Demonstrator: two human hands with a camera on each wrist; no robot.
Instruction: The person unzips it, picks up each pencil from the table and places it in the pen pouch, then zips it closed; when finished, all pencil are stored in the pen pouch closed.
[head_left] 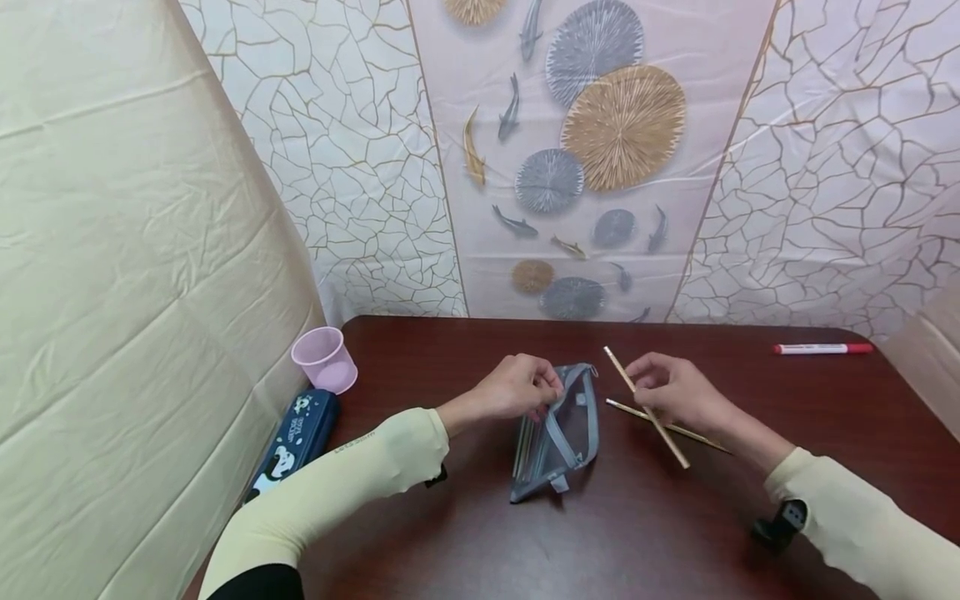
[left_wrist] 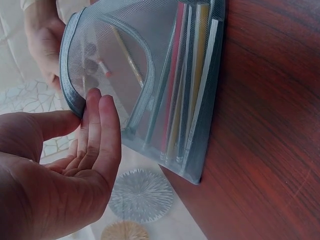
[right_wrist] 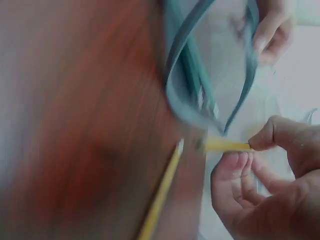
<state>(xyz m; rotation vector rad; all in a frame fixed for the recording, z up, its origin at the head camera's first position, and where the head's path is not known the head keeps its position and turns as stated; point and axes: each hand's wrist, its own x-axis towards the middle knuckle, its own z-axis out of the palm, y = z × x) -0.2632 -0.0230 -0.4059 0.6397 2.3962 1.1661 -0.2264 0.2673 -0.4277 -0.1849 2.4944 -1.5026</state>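
A grey mesh zip pouch (head_left: 534, 467) stands on the table, its zipped mouth spread apart. At the mouth's edge, my left hand (head_left: 517, 387) pinches the fabric between thumb and fingers. Several pencils (left_wrist: 173, 95), one of them red, show through the mesh in the left wrist view. To the right of the pouch, my right hand (head_left: 678, 392) pinches a yellow pencil (head_left: 669, 443), slanted with its upper end leaning left. Another yellow pencil (head_left: 701, 437) lies on the table beneath that hand. In the right wrist view, the held pencil (right_wrist: 227, 145) points toward the pouch mouth.
A pink cup (head_left: 325, 360) lies tilted at the table's left edge. Just in front of it is a dark blue pencil case (head_left: 296, 437) with cartoon prints. Toward the far right corner lies a red-capped marker (head_left: 821, 349). Patterned cloth (head_left: 375, 167) hangs behind the brown table (head_left: 450, 542).
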